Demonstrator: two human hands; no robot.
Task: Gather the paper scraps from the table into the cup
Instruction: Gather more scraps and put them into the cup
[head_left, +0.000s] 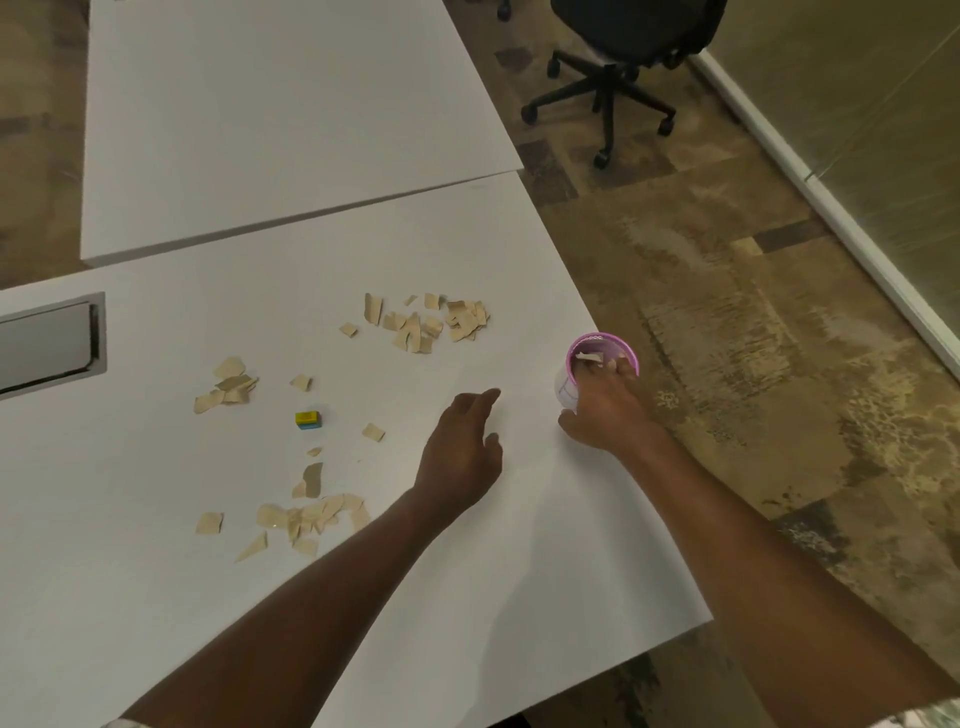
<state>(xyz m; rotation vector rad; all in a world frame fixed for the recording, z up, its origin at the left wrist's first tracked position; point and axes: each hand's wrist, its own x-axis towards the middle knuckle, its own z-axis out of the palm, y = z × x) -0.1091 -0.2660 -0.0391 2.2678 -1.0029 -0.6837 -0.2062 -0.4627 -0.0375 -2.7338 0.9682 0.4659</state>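
Left forearm (311, 597) and right forearm (753, 545) reach out over the near white desk (519, 597), both bare.

Nearest cluster of paper scraps (306, 517): tan, torn, lying flat on the desk left of the left forearm, with a few strays trailing away from it.

Left hand (460, 441): palm down just above or on the desk, cannot tell which. Grip loose and wide, fingers relaxed, forefinger pointing towards the cup, nothing held.

Right hand (602, 410): at the desk's right edge, fingers dipped over the rim into the cup (566, 387), thumb outside, low by the cup wall. Cannot tell whether this grip pinches anything or holds the rim.

Cup: white wall, pink rim, upright near the desk's right edge. At least one scrap shows inside, by the fingertips.

Small yellow-and-blue block (308, 419) sits on the desk among loose scraps, apart from both hands.

Second scrap cluster (228, 387) lies further left; third and densest cluster (428, 322) lies beyond the left hand, well left of the cup.

Metal hatch (52, 345) is set into the desk at far left.

Second white desk (285, 114) butts against the first. Black office chair (618, 78) stands on patterned carpet (727, 312) beyond.
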